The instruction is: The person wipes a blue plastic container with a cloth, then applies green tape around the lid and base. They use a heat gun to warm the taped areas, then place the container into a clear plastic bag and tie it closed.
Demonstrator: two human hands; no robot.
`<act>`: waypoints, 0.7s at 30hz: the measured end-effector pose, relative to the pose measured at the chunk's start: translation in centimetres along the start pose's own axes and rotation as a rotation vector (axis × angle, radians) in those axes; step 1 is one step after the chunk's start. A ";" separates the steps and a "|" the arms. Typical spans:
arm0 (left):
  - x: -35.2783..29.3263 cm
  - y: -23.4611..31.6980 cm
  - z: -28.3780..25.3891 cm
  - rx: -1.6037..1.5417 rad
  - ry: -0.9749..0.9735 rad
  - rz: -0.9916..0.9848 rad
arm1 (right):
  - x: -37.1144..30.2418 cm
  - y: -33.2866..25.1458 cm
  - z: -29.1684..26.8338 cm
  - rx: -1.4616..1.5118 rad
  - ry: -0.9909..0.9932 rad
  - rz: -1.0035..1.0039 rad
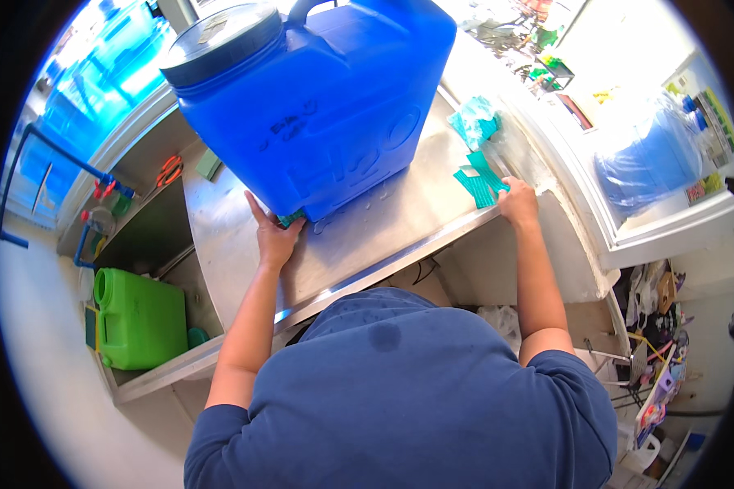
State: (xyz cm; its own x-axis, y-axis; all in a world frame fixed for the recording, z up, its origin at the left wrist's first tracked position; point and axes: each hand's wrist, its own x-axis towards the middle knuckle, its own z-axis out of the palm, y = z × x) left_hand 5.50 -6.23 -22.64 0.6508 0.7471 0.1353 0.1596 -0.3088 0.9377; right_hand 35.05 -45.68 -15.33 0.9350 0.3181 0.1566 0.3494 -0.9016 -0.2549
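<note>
A large blue plastic water jug [326,114] with a dark round screw cap stands on the metal counter. Beside its lower near corner is my left hand [277,240], fingers round a small wad of green cloth [289,218] pressed against the jug's base. One finger stretches along the counter. At the right, my right hand [518,202] pinches the edge of a green textured cloth [483,178] lying flat on the counter. How firmly each hand grips is partly hidden.
A crumpled teal-and-clear plastic wrapper [475,121] lies behind the cloth. Orange-handled scissors [169,171] and a green sponge [209,165] are left of the jug. A green jug [143,318] stands in the lower sink. Water drops dot the metal counter [359,244]. A plastic-wrapped blue container [648,167] sits right.
</note>
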 end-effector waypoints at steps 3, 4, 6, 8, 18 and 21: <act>-0.1 0.4 -0.2 0.146 -0.003 0.004 | 2.0 0.8 0.4 -0.197 -0.122 0.092; -0.2 0.5 -0.3 0.171 -0.003 0.022 | 2.3 0.9 0.4 -0.227 -0.160 0.113; -0.3 0.7 -0.4 0.196 -0.024 0.035 | 2.8 1.1 0.3 -0.300 -0.172 0.126; -0.4 0.7 -0.5 0.223 -0.010 0.022 | 3.2 1.4 -0.2 -0.161 -0.170 0.102; -2.8 2.5 -2.9 0.365 0.141 0.230 | 5.8 2.2 -8.8 0.218 -0.316 0.024; -4.1 6.6 -5.8 0.281 0.210 0.518 | 5.5 0.6 -12.7 0.460 -0.377 -0.031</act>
State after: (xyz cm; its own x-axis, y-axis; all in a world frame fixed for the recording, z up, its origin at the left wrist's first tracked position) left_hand -0.38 -7.90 -15.17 0.5410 0.5499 0.6364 0.0702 -0.7835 0.6174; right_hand 39.65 -48.20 -2.47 0.8514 0.5003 -0.1573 0.2885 -0.6973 -0.6562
